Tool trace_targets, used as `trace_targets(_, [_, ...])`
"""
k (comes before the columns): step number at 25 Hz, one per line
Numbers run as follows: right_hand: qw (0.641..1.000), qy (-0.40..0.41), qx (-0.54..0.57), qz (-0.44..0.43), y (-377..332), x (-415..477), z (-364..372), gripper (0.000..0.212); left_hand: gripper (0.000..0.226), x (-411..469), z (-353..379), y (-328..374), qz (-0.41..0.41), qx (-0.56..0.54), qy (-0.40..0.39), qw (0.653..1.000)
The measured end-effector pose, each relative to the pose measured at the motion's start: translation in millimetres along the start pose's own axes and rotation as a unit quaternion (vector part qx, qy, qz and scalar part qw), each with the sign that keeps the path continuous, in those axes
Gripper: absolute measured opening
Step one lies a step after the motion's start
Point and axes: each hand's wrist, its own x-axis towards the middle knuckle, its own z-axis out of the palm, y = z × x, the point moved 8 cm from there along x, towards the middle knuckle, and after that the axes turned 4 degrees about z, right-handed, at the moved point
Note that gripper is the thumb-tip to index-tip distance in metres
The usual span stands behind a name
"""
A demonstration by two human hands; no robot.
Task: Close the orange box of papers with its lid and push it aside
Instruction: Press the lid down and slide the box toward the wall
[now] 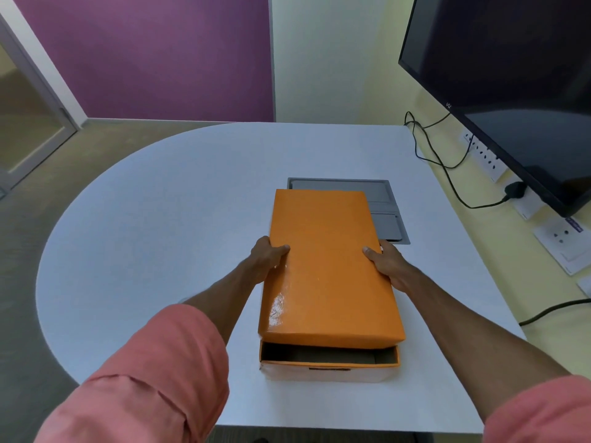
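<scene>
Orange glossy cardboard lid [326, 266] gripped at nine and three by left hand [267, 259] and right hand [391, 266]; orange box [329, 362] near edge uncovered; seating, pushing remain.

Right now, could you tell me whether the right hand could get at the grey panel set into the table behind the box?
Probably yes. The right hand grips the orange lid just short of the grey panel, with nothing between; it would have to release the lid first.
</scene>
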Motion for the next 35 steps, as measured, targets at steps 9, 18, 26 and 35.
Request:
trace_targets(9, [1.000, -0.015, -0.003, 0.004, 17.2, -23.8, -0.4, 0.051, 0.047, -30.3, 4.1, -14.9, 0.011, 0.002, -0.004, 1.000])
trace_targets(18, [0.945, 0.110, -0.287, -0.115, 10.6, -56.3, 13.7, 0.071, 0.055, -72.9, 13.4, -13.9, 0.193, 0.178, 0.064, 0.963])
trace_targets(26, [0.863, 0.164, -0.442, -0.182, 27.5, -75.6, 41.7, 0.067, 0.058, -84.6, 25.1, -21.5, 0.211, 0.331, 0.115, 0.912])
trace_targets(35, [0.850, 0.200, -0.443, -0.206, 36.9, -76.1, 45.7, 0.063, 0.055, -84.8, 28.5, -30.0, 0.211, 0.341, 0.126, 0.907])
